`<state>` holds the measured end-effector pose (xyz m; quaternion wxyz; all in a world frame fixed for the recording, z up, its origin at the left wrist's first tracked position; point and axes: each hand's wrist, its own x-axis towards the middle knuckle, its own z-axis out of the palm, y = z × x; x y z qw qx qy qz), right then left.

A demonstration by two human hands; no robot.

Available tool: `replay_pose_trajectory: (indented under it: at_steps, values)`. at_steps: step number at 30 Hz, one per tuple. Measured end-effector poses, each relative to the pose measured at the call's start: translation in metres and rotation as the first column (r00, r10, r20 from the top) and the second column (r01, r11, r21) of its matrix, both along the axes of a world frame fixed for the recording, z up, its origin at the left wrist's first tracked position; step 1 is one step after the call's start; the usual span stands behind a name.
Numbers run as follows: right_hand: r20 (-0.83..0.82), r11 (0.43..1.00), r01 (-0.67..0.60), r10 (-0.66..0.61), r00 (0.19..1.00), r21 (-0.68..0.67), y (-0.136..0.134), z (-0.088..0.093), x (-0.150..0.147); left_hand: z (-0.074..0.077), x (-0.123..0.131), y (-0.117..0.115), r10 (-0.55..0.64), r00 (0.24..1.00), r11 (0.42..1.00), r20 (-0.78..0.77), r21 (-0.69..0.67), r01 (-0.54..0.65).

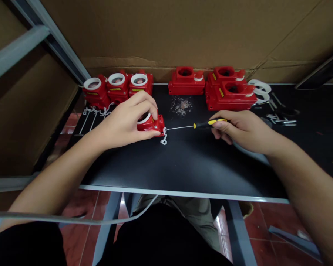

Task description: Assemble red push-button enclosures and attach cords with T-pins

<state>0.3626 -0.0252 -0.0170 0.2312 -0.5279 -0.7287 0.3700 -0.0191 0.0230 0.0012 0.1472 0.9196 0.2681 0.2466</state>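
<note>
My left hand (130,118) is closed over a red plastic housing (153,126) with a white ring, pressing it onto the black table (188,159). A short white chain (164,136) hangs from the housing's right side. My right hand (240,129) grips a screwdriver (199,125) with a yellow and black handle. Its thin shaft lies level and points left, with the tip touching the housing's right side.
Three red housings with white rings (116,87) stand at the back left. Three more without rings (219,87) sit at the back right, beside loose white rings (261,90) and metal parts (279,118). Small debris (181,105) lies mid-table. Cardboard walls stand behind.
</note>
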Motion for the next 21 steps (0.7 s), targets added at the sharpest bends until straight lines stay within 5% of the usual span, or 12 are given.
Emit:
replay_pose_trajectory:
  at_steps: [7,13,21]
  values:
    - [0.033,1.0,-0.013,0.014,0.999,-0.013,0.0,-0.004,-0.001,0.0,0.002,-0.001,0.015,0.999,1.0,-0.028,-0.008,-0.015]
    - [0.03,0.99,0.019,-0.023,0.999,0.138,-0.002,-0.007,0.006,0.001,0.003,-0.002,0.034,0.999,0.999,-0.016,0.003,-0.034]
    - [-0.072,0.998,0.032,-0.027,0.997,0.061,-0.002,0.005,0.004,-0.003,0.002,0.0,0.021,0.999,1.0,-0.025,-0.003,-0.021]
